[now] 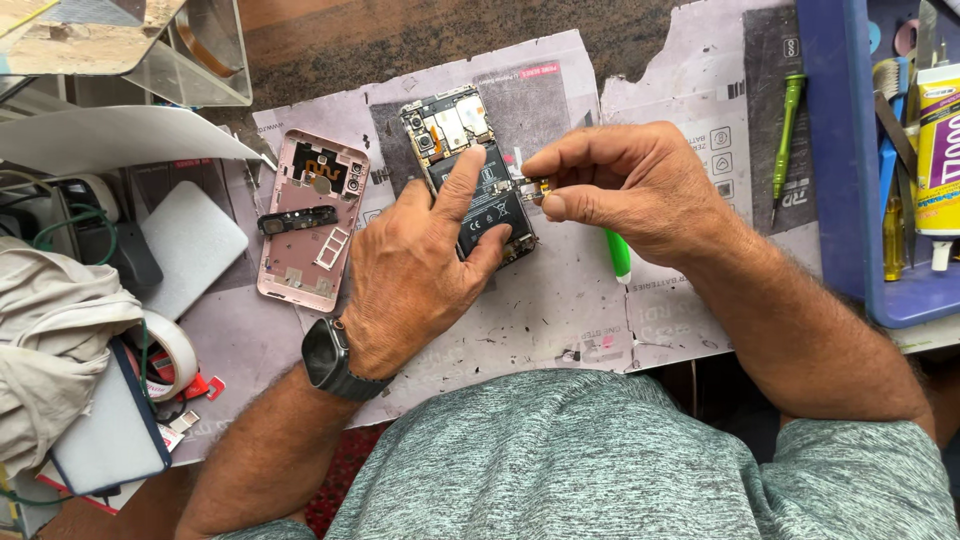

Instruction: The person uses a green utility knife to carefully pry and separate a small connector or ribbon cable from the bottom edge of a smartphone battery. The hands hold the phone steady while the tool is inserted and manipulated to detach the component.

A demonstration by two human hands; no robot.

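The grey-green shirt (620,460) fills the bottom of the view, with both forearms reaching out from it over the worn paper mat (560,300). The left hand (420,265), a dark watch (335,358) at its wrist, lies flat on the opened phone (470,170); its forefinger is stretched out and presses on the black battery (490,195), while the thumb hooks the phone's lower right edge. The right hand (630,185) has thumb and forefinger pinched narrowly together on a small part (532,188) at the phone's right edge; a tool with a green handle (619,255) pokes out below the palm. What exactly the fingertips grip is too small to tell. The phone lies at the centre of the mat, tilted, circuit boards bare at its top. Just left of it lies the pink back cover (312,220), inside up. Further right a green screwdriver (788,130) rests beside a blue tray (850,160) of tools. At far left sit a tape roll (172,352) and crumpled cloth (50,340).
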